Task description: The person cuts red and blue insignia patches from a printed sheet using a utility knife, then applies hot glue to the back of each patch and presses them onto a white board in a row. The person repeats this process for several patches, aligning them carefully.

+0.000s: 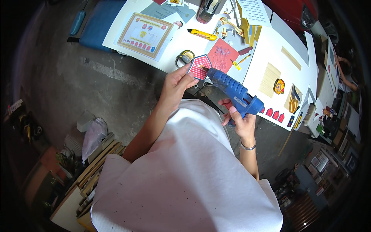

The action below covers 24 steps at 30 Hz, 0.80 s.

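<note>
Fingers of the left hand (176,83) are pinching the red striped badge (200,66) at its edge, keeping its face exposed; the right hand (239,121) is gripping the blue glue gun (232,92), nozzle touching the badge just beyond those fingertips.

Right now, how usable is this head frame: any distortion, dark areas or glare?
Head view: strong fisheye bending, black vignette at the rim; table brightly lit, nearly washed out; glue gun and badge sharp between the left hand and right hand; floor clutter dim.
</note>
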### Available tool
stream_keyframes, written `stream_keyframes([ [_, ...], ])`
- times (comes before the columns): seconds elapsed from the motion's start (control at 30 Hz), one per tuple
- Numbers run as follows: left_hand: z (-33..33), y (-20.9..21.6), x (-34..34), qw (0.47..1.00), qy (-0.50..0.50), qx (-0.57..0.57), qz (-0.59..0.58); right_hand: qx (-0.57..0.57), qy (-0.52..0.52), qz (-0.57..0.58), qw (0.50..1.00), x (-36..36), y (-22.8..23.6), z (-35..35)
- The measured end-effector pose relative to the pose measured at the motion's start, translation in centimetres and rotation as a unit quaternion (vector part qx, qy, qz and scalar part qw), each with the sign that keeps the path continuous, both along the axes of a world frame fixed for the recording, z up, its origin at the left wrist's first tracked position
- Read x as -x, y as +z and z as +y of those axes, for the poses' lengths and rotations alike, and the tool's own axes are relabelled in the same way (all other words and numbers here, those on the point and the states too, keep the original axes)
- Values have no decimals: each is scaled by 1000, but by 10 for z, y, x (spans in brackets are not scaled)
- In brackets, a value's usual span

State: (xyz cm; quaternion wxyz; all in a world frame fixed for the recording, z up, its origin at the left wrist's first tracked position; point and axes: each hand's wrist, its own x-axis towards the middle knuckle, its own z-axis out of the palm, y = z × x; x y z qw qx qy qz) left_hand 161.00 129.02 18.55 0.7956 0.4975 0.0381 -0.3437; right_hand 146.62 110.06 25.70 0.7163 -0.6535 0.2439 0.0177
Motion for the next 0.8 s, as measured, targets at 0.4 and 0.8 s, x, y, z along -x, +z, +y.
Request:
stream_keyframes([
  [0.4,3,6,1,999,-10,-33,-8,19,35,-14,999,-2,0,-4],
  [0.8,5,10,-2,999,-13,-45,-21,2,8,15,1000,-9,3,-2],
])
